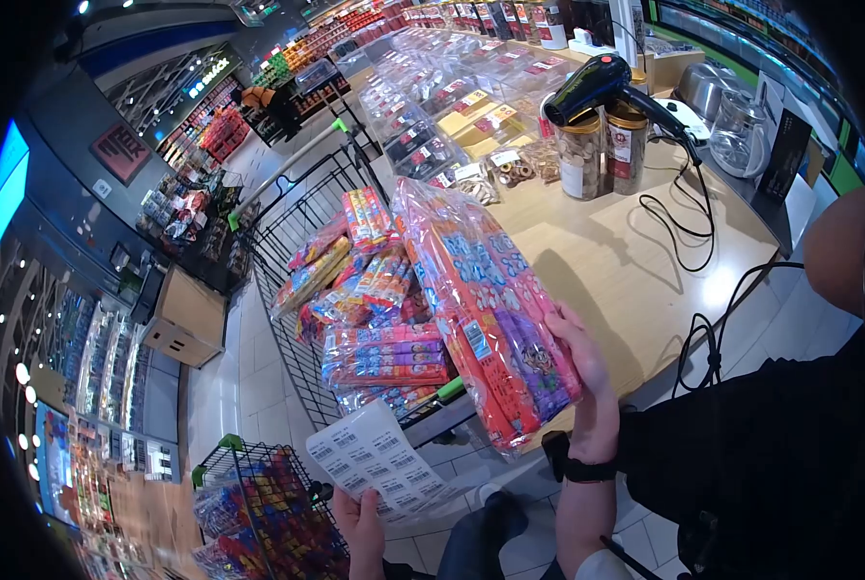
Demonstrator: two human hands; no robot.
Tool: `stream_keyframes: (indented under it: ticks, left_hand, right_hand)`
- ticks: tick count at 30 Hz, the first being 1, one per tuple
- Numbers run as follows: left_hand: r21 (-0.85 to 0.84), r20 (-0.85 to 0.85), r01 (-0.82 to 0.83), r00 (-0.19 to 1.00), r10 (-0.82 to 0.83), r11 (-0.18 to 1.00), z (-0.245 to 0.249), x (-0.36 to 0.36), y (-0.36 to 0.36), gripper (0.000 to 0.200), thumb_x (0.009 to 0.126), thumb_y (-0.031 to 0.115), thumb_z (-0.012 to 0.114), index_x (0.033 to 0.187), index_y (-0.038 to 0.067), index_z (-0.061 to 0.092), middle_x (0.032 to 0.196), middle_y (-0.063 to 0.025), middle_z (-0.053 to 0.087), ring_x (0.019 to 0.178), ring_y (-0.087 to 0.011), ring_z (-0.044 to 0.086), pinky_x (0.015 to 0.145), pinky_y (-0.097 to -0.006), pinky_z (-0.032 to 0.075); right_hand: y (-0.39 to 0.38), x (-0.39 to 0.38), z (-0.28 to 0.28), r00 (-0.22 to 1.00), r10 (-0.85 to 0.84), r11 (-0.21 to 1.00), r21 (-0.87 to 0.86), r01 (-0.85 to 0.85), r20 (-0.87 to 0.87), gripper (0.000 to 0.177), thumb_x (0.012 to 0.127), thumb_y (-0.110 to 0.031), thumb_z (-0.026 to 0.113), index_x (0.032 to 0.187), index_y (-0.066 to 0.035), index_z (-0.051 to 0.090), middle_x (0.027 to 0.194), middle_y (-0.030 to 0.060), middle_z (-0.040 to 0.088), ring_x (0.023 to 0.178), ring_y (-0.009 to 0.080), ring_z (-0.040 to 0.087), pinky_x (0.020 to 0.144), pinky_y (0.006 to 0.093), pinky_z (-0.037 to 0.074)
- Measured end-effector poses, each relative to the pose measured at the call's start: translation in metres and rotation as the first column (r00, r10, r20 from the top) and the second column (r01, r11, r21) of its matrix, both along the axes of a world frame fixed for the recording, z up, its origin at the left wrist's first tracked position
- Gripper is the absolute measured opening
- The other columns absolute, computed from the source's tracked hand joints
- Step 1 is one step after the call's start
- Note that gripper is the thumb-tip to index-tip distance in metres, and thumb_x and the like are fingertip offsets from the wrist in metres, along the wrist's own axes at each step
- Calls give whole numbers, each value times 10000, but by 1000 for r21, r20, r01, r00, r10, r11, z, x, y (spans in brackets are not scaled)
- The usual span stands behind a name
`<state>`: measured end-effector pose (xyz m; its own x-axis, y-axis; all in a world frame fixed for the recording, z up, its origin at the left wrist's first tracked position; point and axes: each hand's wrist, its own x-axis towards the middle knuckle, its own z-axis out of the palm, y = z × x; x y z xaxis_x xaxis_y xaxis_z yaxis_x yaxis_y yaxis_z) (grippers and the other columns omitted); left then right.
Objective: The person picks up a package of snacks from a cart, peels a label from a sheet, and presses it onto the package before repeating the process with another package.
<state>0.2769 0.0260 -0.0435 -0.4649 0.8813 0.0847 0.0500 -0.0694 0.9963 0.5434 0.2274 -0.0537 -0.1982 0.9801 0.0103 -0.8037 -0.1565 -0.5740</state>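
Note:
My left hand [358, 522], low in the view, pinches the lower edge of a white sheet of barcode labels [374, 454]. My right hand [579, 348] grips the right edge of a large clear plastic bag of snack packs [490, 319], with orange, pink and purple wrappers. This bag leans at a slant over the near right side of a shopping cart and the table's edge. A small barcode label [476, 337] shows on the bag. In the cart [292, 372] lie several more colourful snack packs [379, 285]. The fingers behind the bag are partly hidden.
A wooden table [587, 251] carries a hair dryer [592, 92], jars [579, 159], plastic boxes [490, 126] and a glass kettle [739, 135]. A cable [708, 333] hangs off its edge. A second basket [244, 512] stands lower left. A person in black [742, 454] is close on the right.

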Motion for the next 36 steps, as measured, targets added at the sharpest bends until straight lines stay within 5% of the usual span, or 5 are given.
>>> stream_keyframes:
  ticks: [12,17,26,36]
  left_hand:
    - [-70,-77,-1,997,-5,998,-7,-5,-3,314,859,-22,445,1170,-48,413,1088,-111,560,977,-141,537,867,-270,410]
    - [-9,-14,4,1000,-4,1000,-1,2,2,324,858,-22,446,1179,-45,410,1092,-109,559,984,-140,532,872,-271,407]
    - [-14,4,13,1000,-13,1000,-21,8,3,337,850,-33,448,1184,-52,404,1104,-116,552,998,-150,530,881,-276,404]
    - [-51,-29,17,999,-19,999,-31,5,-1,358,840,-65,429,1197,-57,394,1103,-125,549,999,-158,536,880,-271,406]
  right_hand:
    - [6,1,-10,999,-2,1000,24,1,48,196,890,-137,495,1022,4,531,915,49,592,795,75,560,722,227,459]
    - [7,-13,-18,994,-23,995,-98,12,-109,210,907,-166,463,1028,-5,525,941,61,581,871,98,561,782,244,453]
    - [1,-14,-28,986,-11,998,-58,1,-164,232,924,-178,433,1062,-3,492,996,81,566,931,111,554,804,252,449]
    - [4,-32,-36,985,-37,994,-107,19,-169,150,914,-171,452,913,-36,517,840,17,528,786,54,505,697,203,410]
